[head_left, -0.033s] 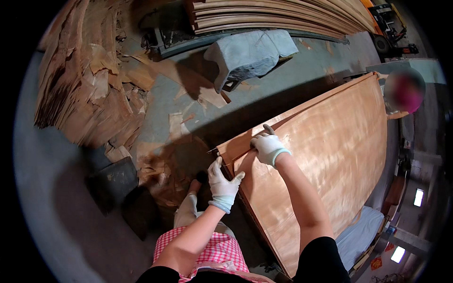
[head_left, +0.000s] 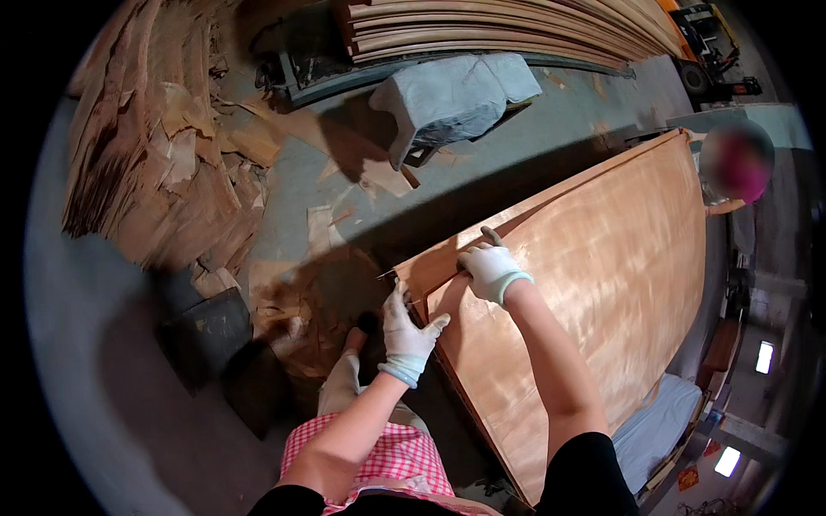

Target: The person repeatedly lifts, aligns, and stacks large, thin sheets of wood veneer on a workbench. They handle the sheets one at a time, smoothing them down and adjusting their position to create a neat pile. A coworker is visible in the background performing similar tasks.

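Observation:
A wide stack of wood veneer sheets [head_left: 602,284] lies in front of me to the right, its near left corner by my hands. My right hand [head_left: 493,273], in a white glove with grey fingertips, pinches the edge of the top veneer sheet near that corner. That sheet's edge lies back from the sheet below, so a strip of the lower sheet [head_left: 428,267] shows. My left hand [head_left: 408,337], gloved alike, is at the stack's corner, its fingers stretched along the edge and its thumb spread apart. Whether those fingers touch the sheets is hard to tell.
Another person [head_left: 718,202] stands at the stack's far right end, hands at its edge. Torn veneer scraps [head_left: 163,163] heap at the left. A grey-covered object [head_left: 456,99] stands beyond the stack, before a pile of boards [head_left: 499,30]. A dark box [head_left: 206,331] sits left of me.

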{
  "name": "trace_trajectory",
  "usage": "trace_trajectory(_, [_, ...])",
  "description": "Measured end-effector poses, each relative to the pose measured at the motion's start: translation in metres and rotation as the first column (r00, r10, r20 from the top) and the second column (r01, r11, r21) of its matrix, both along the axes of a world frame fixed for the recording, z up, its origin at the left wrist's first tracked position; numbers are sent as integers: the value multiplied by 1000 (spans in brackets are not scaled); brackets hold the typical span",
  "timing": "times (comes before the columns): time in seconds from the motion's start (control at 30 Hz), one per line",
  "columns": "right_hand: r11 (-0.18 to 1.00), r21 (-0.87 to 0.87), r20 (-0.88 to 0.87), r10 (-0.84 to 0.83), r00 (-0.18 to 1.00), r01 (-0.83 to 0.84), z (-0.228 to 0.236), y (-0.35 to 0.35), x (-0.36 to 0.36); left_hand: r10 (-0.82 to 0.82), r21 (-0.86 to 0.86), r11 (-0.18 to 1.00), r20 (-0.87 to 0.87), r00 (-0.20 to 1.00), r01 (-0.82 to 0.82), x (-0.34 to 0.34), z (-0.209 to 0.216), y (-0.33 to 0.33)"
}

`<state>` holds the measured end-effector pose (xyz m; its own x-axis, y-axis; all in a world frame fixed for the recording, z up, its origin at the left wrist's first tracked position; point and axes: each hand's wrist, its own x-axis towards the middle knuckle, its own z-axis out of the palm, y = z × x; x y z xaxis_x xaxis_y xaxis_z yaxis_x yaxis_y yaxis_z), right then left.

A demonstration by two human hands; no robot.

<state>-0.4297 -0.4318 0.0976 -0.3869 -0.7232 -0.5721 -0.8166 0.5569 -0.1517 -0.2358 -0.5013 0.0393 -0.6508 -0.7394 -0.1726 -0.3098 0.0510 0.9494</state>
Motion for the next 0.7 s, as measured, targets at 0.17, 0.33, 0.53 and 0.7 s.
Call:
trace_trajectory(0.17, [989,-129,-26,-71,997,67,37,30,17,-478,531,722,-82,874,445,-7,-30,3])
trace_trajectory(0.33, [741,-569,164,-324,932,358,57,95,149,-544,241,833,187,818,498,-21,20,12])
trace_trajectory(0.53, [319,-210,227,-904,363,924,-38,177,351,-585,273,718,-260,768,640,-29,152,82])
trace_trajectory(0.7, [-50,-194,-67,-996,-64,980,-69,240,360,-238,706,558,-367,899,436,-26,189,70])
